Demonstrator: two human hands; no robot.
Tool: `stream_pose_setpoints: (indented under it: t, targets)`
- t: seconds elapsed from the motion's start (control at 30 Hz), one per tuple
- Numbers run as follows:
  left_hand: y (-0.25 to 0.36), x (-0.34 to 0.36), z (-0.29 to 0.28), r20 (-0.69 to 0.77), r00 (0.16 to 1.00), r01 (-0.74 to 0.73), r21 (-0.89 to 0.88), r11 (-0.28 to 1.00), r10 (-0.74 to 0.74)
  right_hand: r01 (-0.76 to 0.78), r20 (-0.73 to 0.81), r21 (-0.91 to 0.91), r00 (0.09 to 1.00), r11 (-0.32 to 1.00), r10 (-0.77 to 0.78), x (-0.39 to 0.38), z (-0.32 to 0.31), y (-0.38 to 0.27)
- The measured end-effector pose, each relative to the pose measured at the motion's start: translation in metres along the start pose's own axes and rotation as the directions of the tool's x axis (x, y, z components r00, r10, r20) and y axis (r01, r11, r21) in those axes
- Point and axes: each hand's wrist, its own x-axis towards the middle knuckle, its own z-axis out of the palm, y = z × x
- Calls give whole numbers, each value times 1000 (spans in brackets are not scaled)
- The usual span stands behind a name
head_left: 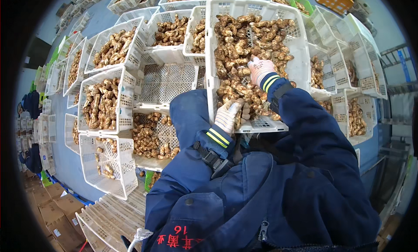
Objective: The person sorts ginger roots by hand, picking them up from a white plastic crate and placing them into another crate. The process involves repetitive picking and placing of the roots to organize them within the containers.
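Note:
A large white plastic crate (299,43) in front of me holds many brown, knobbly mushrooms (235,38). My left hand (230,115), in a pale striped glove, is closed round a mushroom (238,117) at the crate's near edge. My right hand (259,71), in a similar pale striped glove, is among the mushrooms in the middle of the crate, higher up and to the right of my left hand. Its fingers are bent down onto the pile, and what they grip is hidden.
Many smaller white crates (139,134) of mushrooms surround the large one on a blue surface (87,173), with a nearly bare crate (165,78) left of it. Stacked white trays (104,221) and cardboard boxes (61,213) stand lower left. Dark-clothed people (32,104) are at far left.

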Motion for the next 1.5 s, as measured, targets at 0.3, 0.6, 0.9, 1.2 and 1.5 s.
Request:
stream_pose_setpoints:
  t: [0.3,0.6,0.9,1.2,1.5]
  targets:
    - [3,-3,-1,34,993,-112,103,988,109,-279,193,822,956,-496,-219,-104,4,35]
    - [14,-7,10,167,949,-283,75,956,267,-365,78,711,890,-600,-449,-151,-8,-3]
    - [15,-4,10,-61,969,-225,172,959,238,189,-282,791,957,582,71,-153,-20,-10]
    - [9,2,4,-97,943,-273,324,906,319,111,-106,688,993,718,-51,-133,-13,-37]
    - [0,-6,6,87,992,-104,183,978,90,-137,124,798,990,-587,-62,-149,-26,-4]
